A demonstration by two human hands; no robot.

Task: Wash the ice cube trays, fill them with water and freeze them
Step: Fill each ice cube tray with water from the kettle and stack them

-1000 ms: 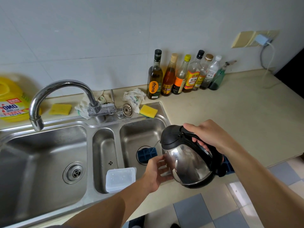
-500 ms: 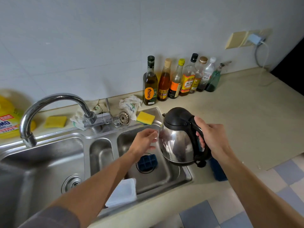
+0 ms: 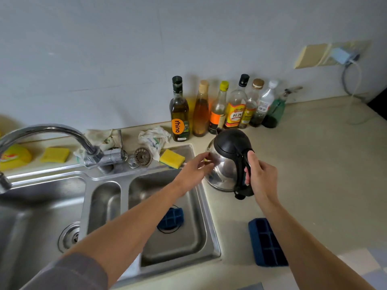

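Your right grip (image 3: pixel 259 178) was curled round the kettle (image 3: pixel 224 166) handle. Your left grip (image 3: pixel 194 170) was loose, fingers straight, tips touching the kettle's steel side near the spout. The kettle stood upright at the table (image 3: pixel 314 164), just right of the sink (image 3: pixel 209 216); I couldn't tell if it was set down. One tray (image 3: pixel 265 243) lay on the table near the front, beside your right forearm. The second tray (image 3: pixel 172 218) sat in the right basin over the drain, partly hidden by your left forearm.
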